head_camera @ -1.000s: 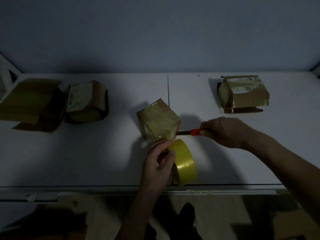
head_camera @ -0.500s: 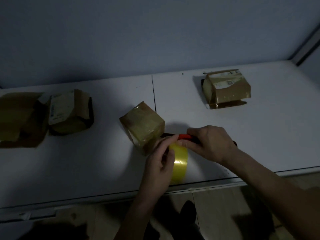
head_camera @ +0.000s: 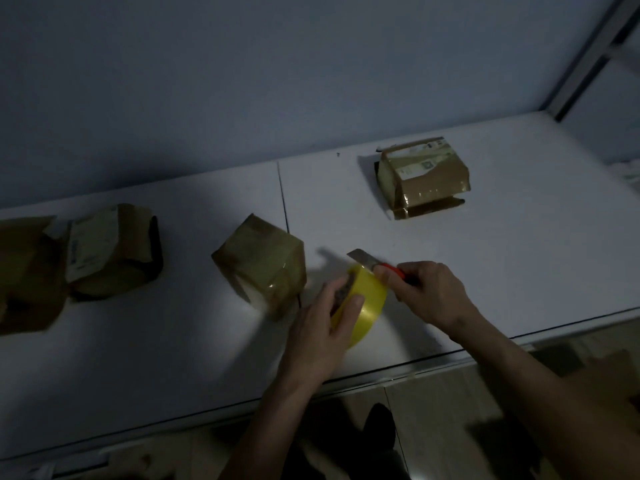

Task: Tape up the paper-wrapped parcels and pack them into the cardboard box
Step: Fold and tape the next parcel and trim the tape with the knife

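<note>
The left hand (head_camera: 322, 327) grips the yellow tape roll (head_camera: 367, 306) by its rim and core. The right hand (head_camera: 429, 292) grasps an orange utility knife (head_camera: 377, 266), blade beside the roll's top. Just left stands the taped parcel (head_camera: 263, 268) on the white table (head_camera: 173, 341). 2 more parcels (head_camera: 422, 174) (head_camera: 110, 251) lie well apart, and an open cardboard box (head_camera: 24, 271) sits at the far left.
</note>
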